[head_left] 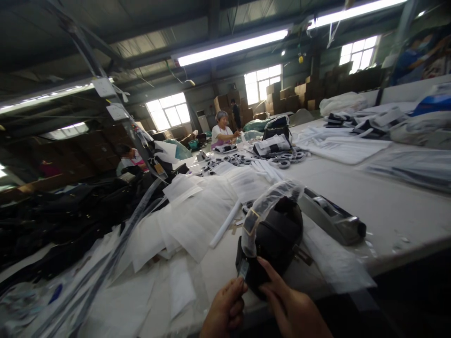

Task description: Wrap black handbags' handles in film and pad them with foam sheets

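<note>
Head view: the black bag is slanting away rightward; at its near end, the left hand is pinching a shiny strip, the right hand touching, grip unclear.

The black bag sits before me, close to the near edge of the white table. Its wrapped handle rises in a curved arch, covered with whitish, half-transparent material. At the bag's near side I pinch a small shiny strip, whose material I cannot tell.
</note>
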Demonstrator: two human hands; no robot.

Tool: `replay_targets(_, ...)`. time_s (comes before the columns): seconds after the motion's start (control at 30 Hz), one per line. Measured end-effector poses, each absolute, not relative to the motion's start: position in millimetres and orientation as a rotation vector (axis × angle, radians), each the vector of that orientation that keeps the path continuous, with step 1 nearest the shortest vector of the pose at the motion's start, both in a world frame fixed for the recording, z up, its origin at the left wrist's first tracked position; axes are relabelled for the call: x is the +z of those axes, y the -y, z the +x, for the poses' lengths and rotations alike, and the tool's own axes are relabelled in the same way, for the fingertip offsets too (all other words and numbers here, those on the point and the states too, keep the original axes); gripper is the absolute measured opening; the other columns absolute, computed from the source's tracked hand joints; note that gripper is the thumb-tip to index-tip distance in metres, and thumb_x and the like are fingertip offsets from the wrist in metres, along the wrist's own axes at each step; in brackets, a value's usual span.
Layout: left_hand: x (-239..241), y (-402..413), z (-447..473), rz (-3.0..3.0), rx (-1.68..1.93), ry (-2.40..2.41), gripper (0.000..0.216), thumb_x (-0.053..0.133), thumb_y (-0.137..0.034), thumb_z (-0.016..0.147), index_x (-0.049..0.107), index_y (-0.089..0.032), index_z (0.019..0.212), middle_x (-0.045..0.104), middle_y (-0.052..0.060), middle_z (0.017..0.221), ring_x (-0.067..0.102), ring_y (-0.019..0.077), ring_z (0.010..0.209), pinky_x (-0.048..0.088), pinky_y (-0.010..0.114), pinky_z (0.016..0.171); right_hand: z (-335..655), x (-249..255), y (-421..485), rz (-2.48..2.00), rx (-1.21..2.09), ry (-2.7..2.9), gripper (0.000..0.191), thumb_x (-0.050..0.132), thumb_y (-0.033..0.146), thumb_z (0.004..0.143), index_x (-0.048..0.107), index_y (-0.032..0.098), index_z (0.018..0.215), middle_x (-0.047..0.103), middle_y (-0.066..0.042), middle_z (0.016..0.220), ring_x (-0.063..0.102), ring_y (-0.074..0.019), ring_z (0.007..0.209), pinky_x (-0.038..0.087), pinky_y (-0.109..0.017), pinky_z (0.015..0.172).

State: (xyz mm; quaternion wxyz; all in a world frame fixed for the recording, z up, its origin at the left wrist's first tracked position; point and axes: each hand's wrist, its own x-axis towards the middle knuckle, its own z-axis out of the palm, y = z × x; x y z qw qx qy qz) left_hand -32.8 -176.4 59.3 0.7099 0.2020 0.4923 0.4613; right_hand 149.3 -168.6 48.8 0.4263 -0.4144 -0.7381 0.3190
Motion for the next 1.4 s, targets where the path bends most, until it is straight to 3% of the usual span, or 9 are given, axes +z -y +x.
replay_targets(0.13, 56.5, 175.3, -28.6, 0.495, 1.067, -1.100, 0.064, 0.089, -0.063, 0.046, 0.057, -0.015, 0.076, 0.045, -0.011, 0.053, 0.016, -0.0033, 0.035, 0.009, 0.014, 0.033, 143.5, 57.2, 174.7, -1.018, 1.320, 1.469, 0.045, 0.059, 0.043, 0.092, 0.058, 0.020, 0.130, 0.074, -0.011, 0.108, 0.069, -0.0245, 0.106, 0.052, -0.035, 0.097)
replay_targets(0.2, 54.0, 176.1, -26.4, 0.548, 1.063, -1.120, 0.063, 0.086, -0.065, 0.049, 0.057, -0.016, 0.075, 0.042, -0.012, 0.048, 0.016, -0.0025, 0.033, 0.008, 0.015, 0.033, 133.3, 67.6, 173.8, -0.942, 1.573, 1.211, 0.044, 0.069, 0.049, 0.084, 0.066, 0.019, 0.116, 0.072, -0.013, 0.113, 0.065, -0.0283, 0.113, 0.047, -0.040, 0.103)
replay_targets(0.4, 52.2, 180.9, -22.6, 0.687, 1.042, -1.244, 0.070, 0.073, -0.081, 0.049, 0.055, -0.019, 0.076, 0.027, -0.015, 0.033, 0.015, 0.0012, 0.031, 0.010, 0.018, 0.034, 109.8, 83.2, 172.1, -0.787, 1.935, 0.646, 0.043, 0.085, 0.050, 0.066, 0.076, 0.022, 0.097, 0.072, -0.008, 0.110, 0.063, -0.0257, 0.108, 0.049, -0.034, 0.092)
replay_targets(0.53, 52.4, 180.3, -19.2, 0.687, 1.077, -1.296, 0.074, 0.072, -0.084, 0.046, 0.056, -0.018, 0.078, 0.028, -0.015, 0.034, 0.016, 0.0015, 0.031, 0.011, 0.018, 0.035, 99.8, 75.0, 169.5, -0.915, 1.890, 0.585, 0.043, 0.088, 0.053, 0.060, 0.077, 0.021, 0.086, 0.074, -0.006, 0.100, 0.064, -0.0233, 0.098, 0.049, -0.031, 0.082)
replay_targets(0.77, 50.8, 181.7, -6.3, 0.770, 1.154, -1.411, 0.074, 0.068, -0.086, 0.048, 0.057, -0.017, 0.073, 0.034, -0.011, 0.035, 0.025, 0.0032, 0.033, 0.016, 0.018, 0.036, 90.3, 70.1, 163.4, -0.897, 1.803, 0.508, 0.046, 0.092, 0.046, 0.056, 0.077, 0.017, 0.088, 0.075, -0.006, 0.095, 0.066, -0.0235, 0.096, 0.050, -0.030, 0.084)
replay_targets(0.93, 54.8, 185.1, -5.1, 0.825, 1.232, -1.408, 0.075, 0.064, -0.085, 0.057, 0.064, -0.014, 0.082, 0.036, -0.010, 0.039, 0.028, 0.0048, 0.036, 0.020, 0.018, 0.038, 102.6, 71.6, 163.3, -0.875, 1.805, 0.687, 0.048, 0.083, 0.055, 0.069, 0.076, 0.017, 0.097, 0.074, -0.009, 0.102, 0.067, -0.0263, 0.100, 0.054, -0.034, 0.085)
replay_targets(1.13, 52.9, 195.8, -23.4, 0.858, 1.298, -1.422, 0.063, 0.067, -0.077, 0.066, 0.070, -0.015, 0.075, 0.066, 0.004, 0.070, 0.050, 0.0101, 0.049, 0.033, 0.021, 0.044, 153.3, 76.2, 156.6, -1.002, 1.575, 1.174, 0.059, 0.065, 0.068, 0.081, 0.073, 0.016, 0.108, 0.074, -0.014, 0.102, 0.070, -0.0310, 0.094, 0.061, -0.041, 0.072)
replay_targets(1.27, 42.0, 207.8, -33.5, 0.894, 1.220, -1.442, 0.057, 0.069, -0.073, 0.067, 0.069, -0.016, 0.068, 0.062, 0.001, 0.059, 0.048, 0.0102, 0.048, 0.035, 0.022, 0.050, 176.4, 113.1, 131.8, -0.982, 1.318, 1.110, 0.056, 0.068, 0.061, 0.084, 0.067, 0.019, 0.121, 0.070, -0.013, 0.117, 0.068, -0.0280, 0.104, 0.057, -0.042, 0.090)
replay_targets(1.4, 22.8, 218.5, -35.5, 0.856, 1.258, -1.435, 0.057, 0.075, -0.072, 0.061, 0.074, -0.017, 0.079, 0.070, 0.003, 0.067, 0.057, 0.0145, 0.055, 0.038, 0.024, 0.054, 174.1, 169.0, 105.4, -0.756, 1.494, 0.886, 0.045, 0.067, 0.054, 0.087, 0.063, 0.025, 0.122, 0.066, -0.007, 0.126, 0.060, -0.0231, 0.121, 0.049, -0.038, 0.105)
